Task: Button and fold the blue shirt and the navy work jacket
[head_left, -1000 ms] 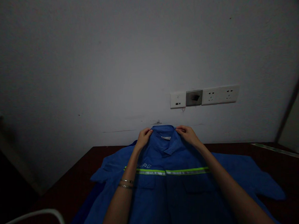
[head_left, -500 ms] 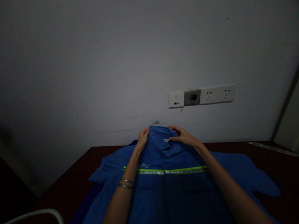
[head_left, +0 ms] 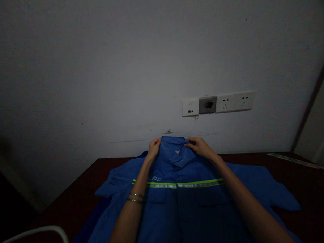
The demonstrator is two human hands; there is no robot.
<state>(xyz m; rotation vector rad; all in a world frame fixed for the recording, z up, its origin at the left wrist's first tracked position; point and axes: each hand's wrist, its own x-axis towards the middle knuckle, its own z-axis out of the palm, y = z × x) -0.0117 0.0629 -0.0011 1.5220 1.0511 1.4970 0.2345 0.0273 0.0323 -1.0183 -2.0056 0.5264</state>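
A blue short-sleeved work shirt lies spread front side up, with a yellow-green and silver reflective strip across the chest. Its collar is lifted at the far end, and a small white label shows inside the neck. My left hand pinches the left side of the collar. At the collar's right side, my right hand grips the fabric between thumb and fingers. Two thin bracelets circle my left wrist. Darker blue cloth shows under the shirt's left side.
The dark red table meets a pale wall just behind the collar. Several wall sockets sit above, to the right. A white curved cable or bar stands at the lower left. A patterned strip lies at the right rear.
My right hand has moved from a loose, spread hold to a pinch on the collar's right side. The collar is now pulled wider and flatter between both hands.
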